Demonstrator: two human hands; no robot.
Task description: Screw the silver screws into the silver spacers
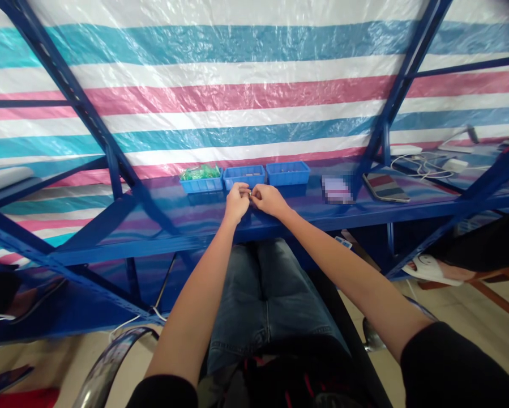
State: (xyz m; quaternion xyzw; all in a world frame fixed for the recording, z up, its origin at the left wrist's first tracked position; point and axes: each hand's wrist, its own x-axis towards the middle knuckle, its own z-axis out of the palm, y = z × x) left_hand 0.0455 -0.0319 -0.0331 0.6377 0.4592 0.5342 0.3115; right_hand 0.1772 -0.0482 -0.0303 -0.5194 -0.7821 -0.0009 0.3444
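My left hand (pixel 238 203) and my right hand (pixel 268 199) meet over the front of a blue metal shelf (pixel 186 218). The fingers of both are pinched together around a tiny pale piece (pixel 249 194), too small to name. Just behind them stand a middle blue bin (pixel 244 181) with a few small items in it and a right blue bin (pixel 288 177) with small bits on its floor. To the left, another blue bin (pixel 202 185) is heaped with green plastic pieces or wrapping (pixel 200 173).
A blurred-out flat item (pixel 337 190) and a tablet or phone (pixel 385 188) lie on the shelf to the right. Beyond are white cables (pixel 426 164) and a charger (pixel 454 165). Slanting blue posts (pixel 86 107) frame both sides, with striped sheeting (pixel 246 96) behind.
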